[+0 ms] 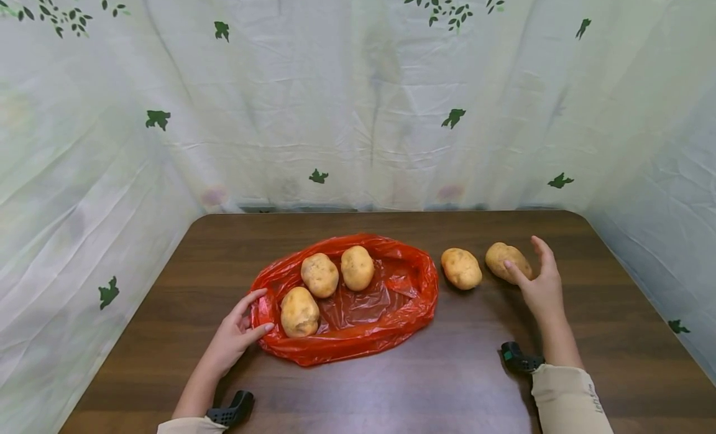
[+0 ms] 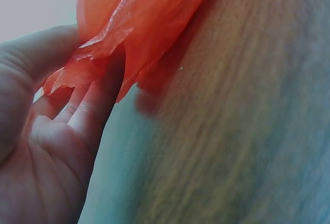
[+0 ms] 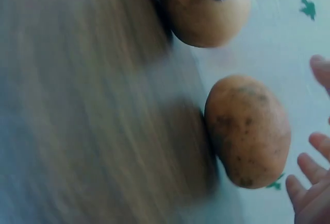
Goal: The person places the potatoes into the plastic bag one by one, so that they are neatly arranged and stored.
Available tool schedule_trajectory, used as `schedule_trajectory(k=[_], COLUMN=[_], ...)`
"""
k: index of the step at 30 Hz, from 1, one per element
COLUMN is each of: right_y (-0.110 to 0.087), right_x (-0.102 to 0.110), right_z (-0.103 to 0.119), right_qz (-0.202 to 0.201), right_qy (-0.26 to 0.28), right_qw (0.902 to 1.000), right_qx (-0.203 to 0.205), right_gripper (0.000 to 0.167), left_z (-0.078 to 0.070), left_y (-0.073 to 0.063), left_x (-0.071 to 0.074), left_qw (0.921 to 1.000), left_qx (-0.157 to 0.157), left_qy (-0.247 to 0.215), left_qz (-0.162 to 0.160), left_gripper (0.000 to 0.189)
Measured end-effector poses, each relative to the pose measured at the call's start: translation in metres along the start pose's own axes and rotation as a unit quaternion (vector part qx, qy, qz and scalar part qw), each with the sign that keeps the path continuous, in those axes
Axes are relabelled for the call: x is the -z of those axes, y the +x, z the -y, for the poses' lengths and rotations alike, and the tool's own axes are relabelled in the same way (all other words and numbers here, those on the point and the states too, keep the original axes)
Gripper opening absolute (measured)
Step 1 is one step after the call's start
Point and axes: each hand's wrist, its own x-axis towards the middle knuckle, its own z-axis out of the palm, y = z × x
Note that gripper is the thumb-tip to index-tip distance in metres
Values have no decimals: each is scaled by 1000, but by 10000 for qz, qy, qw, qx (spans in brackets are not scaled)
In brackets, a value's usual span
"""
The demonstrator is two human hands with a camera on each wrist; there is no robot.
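A red plastic bag [image 1: 366, 346] lies spread wide on the table, its mouth facing up. Inside are three potatoes: one at the near left [image 1: 299, 312], one behind it [image 1: 320, 275] and one beside that [image 1: 357, 268]. My left hand [image 1: 232, 336] holds the bag's left edge; in the left wrist view the red plastic [image 2: 147, 33] runs between thumb and fingers. To the right of the bag lies a potato [image 1: 461, 268], with another potato [image 1: 508, 262] farther right. My right hand [image 1: 544, 291] is spread around that last potato's right side; the right wrist view shows fingers [image 3: 312, 168] apart from it.
The brown wooden table [image 1: 425, 378] ends at a far edge close to a pale curtain [image 1: 358, 110] with leaf prints. The same curtain hangs along both sides. Each wrist wears a black camera, the left one [image 1: 232, 410] and the right one [image 1: 520, 358].
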Motion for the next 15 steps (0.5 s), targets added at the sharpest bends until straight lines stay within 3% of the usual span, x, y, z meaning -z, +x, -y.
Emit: schedule_trajectory(k=[6, 15], right_y=[-1, 1], right_x=[3, 5], right_z=[-15, -19], right_qz=[290, 1034], right_qy=[87, 252], right_qw=[9988, 9932], right_qx=[-396, -479], right_gripper=[67, 70], left_z=[-1, 0], left_y=[1, 1], left_x=[-1, 0], left_qw=[10000, 9999], left_qx=[44, 124], left_qy=[-43, -38], left_qz=[9, 4], left_gripper=[65, 66])
